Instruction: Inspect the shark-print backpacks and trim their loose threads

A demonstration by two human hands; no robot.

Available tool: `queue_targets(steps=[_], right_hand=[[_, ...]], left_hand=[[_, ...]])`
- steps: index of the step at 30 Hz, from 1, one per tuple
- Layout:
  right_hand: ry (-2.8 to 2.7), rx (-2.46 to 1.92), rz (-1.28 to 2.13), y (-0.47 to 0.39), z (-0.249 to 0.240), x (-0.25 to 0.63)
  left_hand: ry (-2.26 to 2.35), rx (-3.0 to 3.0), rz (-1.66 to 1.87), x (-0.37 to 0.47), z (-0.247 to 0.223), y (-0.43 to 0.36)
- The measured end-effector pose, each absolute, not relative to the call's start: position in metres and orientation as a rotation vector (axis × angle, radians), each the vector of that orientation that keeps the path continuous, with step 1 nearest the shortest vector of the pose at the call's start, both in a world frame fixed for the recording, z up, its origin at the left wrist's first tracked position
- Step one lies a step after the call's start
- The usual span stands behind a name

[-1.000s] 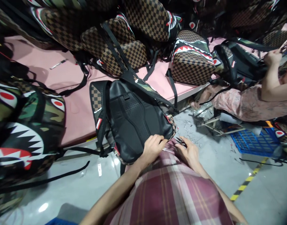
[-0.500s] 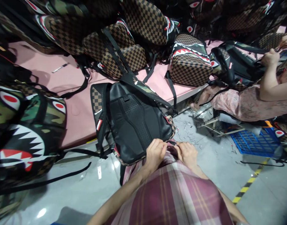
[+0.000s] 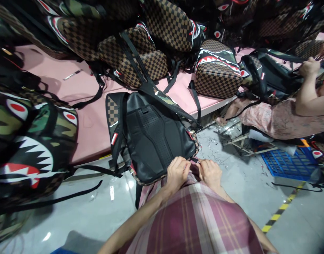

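Pink worktable (image 3: 79,123) piled with checkered bags; a black backpack (image 3: 151,135) overhangs its near edge. Left hand (image 3: 177,173) pinches the backpack's lower rim, fingers closed. Right hand (image 3: 211,173) is curled just beside it around a small dark tool (image 3: 195,160), barely visible.

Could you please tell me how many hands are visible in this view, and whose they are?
3: the left hand and right hand together at the black backpack's near edge, and a co-worker's hand far right. Others may be hidden.
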State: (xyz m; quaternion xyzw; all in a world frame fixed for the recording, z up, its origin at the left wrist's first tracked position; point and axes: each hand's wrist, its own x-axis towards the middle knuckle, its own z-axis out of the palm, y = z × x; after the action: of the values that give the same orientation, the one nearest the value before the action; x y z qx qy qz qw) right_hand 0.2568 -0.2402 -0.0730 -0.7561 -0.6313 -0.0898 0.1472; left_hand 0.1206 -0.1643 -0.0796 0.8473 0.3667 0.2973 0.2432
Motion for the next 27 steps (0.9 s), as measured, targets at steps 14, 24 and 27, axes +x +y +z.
queue_targets(steps=[14, 24, 27], right_hand=[[-1.215, -2.086, 0.483, -0.248, -0.082, 0.286], [-0.862, -1.892, 0.712, -0.194, -0.091, 0.316], [-0.892, -1.874, 0.619, -0.155, -0.093, 0.326]], left_hand=[[0.750, 2.422, 0.605, 0.119, -0.076, -0.169], [1.324, 2.095, 0.654, 0.025, -0.070, -0.145], [1.768, 1.748, 0.579, -0.030, -0.092, -0.152]])
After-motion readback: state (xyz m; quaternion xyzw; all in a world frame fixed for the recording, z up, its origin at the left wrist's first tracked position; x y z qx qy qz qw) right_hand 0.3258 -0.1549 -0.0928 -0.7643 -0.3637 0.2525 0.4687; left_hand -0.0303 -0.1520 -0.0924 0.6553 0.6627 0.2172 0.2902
